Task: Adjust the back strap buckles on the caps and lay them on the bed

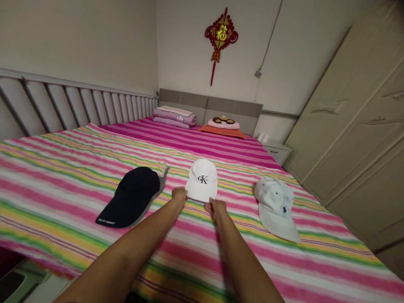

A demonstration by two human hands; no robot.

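Note:
A white baseball cap with dark letters on its front is at the middle of the bed, its brim toward me. My left hand grips the left edge of the brim. At the brim's right edge, my right hand is closed on it with the fingertips underneath. To the left lies a dark navy cap with small white lettering on its long brim. A pale cap with a small dark emblem rests to the right, apart from both hands.
A striped sheet covers the near bed. Folded purple bedding and a pink pillow lie by the grey headboard. A railing runs along the left; a nightstand and wardrobe stand right.

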